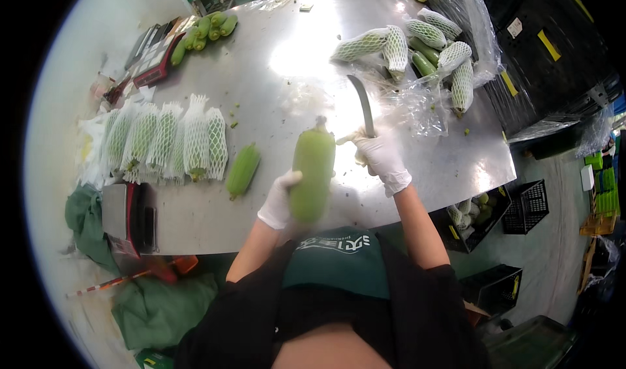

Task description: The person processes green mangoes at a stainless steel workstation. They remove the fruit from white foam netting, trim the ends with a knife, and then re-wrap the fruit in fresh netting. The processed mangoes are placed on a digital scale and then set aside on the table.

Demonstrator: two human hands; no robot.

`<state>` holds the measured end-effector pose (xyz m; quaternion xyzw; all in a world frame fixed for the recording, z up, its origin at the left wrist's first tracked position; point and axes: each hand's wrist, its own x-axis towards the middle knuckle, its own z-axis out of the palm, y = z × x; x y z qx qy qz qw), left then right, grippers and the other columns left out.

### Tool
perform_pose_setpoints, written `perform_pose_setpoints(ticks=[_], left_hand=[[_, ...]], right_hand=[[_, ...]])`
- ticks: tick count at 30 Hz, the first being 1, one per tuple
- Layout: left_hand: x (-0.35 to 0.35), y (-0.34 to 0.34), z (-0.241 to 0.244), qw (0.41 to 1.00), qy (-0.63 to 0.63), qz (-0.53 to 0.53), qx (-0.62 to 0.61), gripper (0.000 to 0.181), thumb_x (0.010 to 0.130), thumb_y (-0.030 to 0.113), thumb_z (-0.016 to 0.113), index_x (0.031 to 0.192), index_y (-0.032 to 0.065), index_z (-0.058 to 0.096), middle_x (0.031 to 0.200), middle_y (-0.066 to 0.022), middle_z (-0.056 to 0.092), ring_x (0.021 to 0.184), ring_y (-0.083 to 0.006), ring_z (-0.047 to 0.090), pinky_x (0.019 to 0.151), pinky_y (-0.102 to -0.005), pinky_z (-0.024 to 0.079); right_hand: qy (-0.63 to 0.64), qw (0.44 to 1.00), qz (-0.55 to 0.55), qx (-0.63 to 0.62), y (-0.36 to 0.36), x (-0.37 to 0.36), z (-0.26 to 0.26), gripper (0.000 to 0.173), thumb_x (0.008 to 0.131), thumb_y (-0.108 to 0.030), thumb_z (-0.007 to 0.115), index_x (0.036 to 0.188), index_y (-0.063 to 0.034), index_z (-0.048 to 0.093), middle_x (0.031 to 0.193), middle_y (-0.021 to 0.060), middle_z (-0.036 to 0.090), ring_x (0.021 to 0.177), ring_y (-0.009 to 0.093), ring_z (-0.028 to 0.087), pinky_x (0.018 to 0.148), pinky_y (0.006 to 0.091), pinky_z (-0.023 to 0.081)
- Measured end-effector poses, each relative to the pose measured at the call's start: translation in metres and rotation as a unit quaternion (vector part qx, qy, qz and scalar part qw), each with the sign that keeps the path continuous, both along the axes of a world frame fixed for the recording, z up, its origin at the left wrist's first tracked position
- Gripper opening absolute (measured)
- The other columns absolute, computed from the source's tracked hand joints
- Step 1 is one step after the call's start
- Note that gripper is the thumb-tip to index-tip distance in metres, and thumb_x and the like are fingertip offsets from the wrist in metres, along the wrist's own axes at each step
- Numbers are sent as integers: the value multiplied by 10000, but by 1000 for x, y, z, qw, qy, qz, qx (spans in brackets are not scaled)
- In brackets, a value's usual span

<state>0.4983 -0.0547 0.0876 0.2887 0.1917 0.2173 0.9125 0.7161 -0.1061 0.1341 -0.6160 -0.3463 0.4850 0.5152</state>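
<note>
My left hand, in a white glove, grips a large pale green gourd upright, its stem end pointing away from me. To its right my right hand, gloved too, holds a knife with a curved blade pointing up and away; the handle is hidden in the fist. One finger reaches out near the gourd's stem end. Left of my left hand a smaller ridged green gourd lies bare on the metal table. Farther left stands a row of gourds in white foam nets.
More netted gourds lie on crumpled clear plastic film at the back right. Bare gourds are piled at the back left beside a red scale. Another scale is at the near left corner. Black crates stand right of the table.
</note>
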Motion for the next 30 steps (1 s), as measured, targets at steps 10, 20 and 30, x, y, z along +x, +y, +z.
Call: perform_pose_setpoints(ticks=[10, 20, 30], left_hand=[[9, 22, -23, 953, -151, 11, -264, 673, 870, 553, 514, 1269, 12, 469, 1097, -212, 574, 902, -281, 608, 772, -376, 550], [9, 21, -32, 947, -56, 133, -288, 610, 868, 547, 527, 1214, 44, 525, 1102, -146, 587, 968, -262, 593, 831, -377, 528], [4, 18, -46, 946, -4, 175, -272, 496, 867, 434, 597, 1216, 90, 526, 1134, -116, 585, 1020, -272, 574, 936, -431, 452]], right_hand=[[-21, 997, -67, -23, 1, -17, -32, 297, 884, -274, 630, 871, 22, 639, 626, 40, 616, 460, 61, 503, 435, 210, 411], [15, 997, -22, -74, -18, -56, -30, 375, 845, -361, 685, 915, 4, 636, 672, 12, 597, 511, 47, 507, 464, 193, 408], [-19, 996, -9, -90, -13, -79, -49, 315, 868, -286, 647, 961, 9, 589, 743, 52, 614, 569, 86, 551, 468, 227, 431]])
